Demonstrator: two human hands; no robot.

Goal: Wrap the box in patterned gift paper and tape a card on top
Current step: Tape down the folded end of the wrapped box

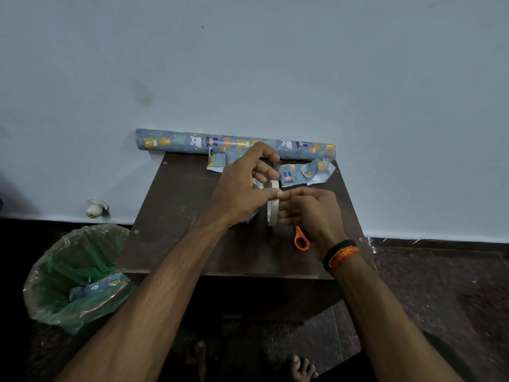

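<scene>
the small dark brown wooden table stood against the pale blue wall, and everything else sat in relation to it. above the middle of the table, the right hand curled its fingers around a cream-coloured roll of masking tape, holding it upright on edge. the left hand reached across from the table's left side and pinched at the top rim of the tape roll with thumb and forefinger, its other fingers bent loosely above. the right wrist wore a black and orange thread band.

a box wrapped in the patterned paper lay under the left hand, mostly hidden, with only a sliver of its blue covering showing between the fingers; i could not tell how far its wrapping had gone.

along the table's far edge, touching the wall, lay a long roll of blue gift paper printed with bears and leaves. just in front of it, on the table's far right part, lay loose cut scraps of the same paper. an orange-handled pair of scissors rested on the table just below the right hand, its blades hidden.

on the floor to the table's left stood a green bin lined with clear plastic, holding paper offcuts.
</scene>
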